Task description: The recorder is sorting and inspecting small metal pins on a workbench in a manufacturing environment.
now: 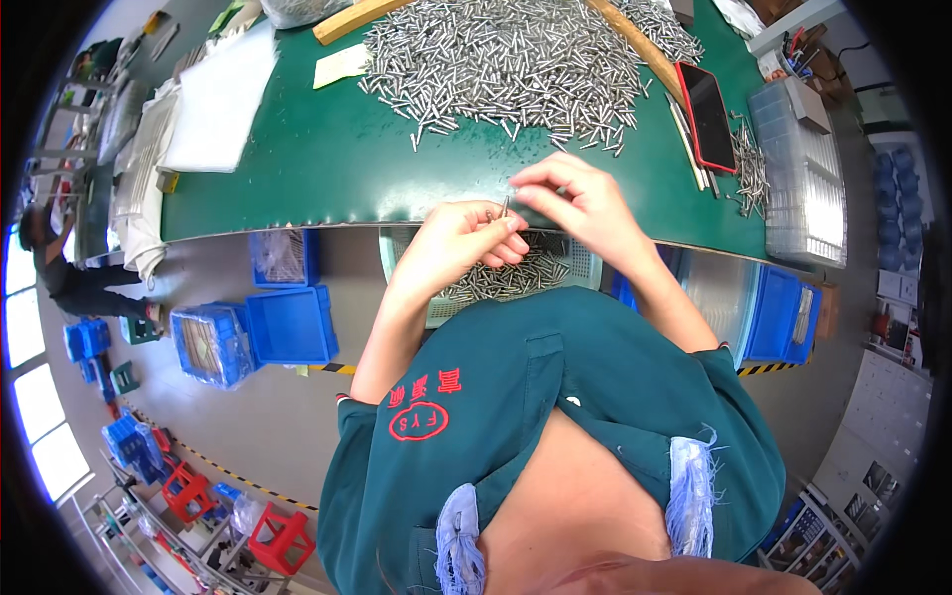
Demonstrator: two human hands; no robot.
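Observation:
My left hand [458,241] is curled at the near edge of the green table [327,169], and a small metal pin [504,206] stands up from its fingertips. My right hand [578,203] hovers just to the right, its thumb and forefinger pinched at the top of that pin. Farther back on the table lies a big heap of several silver metal pins [506,59]. Below the table edge, under my hands, a white basket [496,283] holds more pins.
A phone in a red case [708,114] lies at the right beside loose pins [751,169] and a clear plastic box [803,178]. White sheets [213,104] lie at the left. Blue crates [288,322] stand on the floor; another person [59,268] is at far left.

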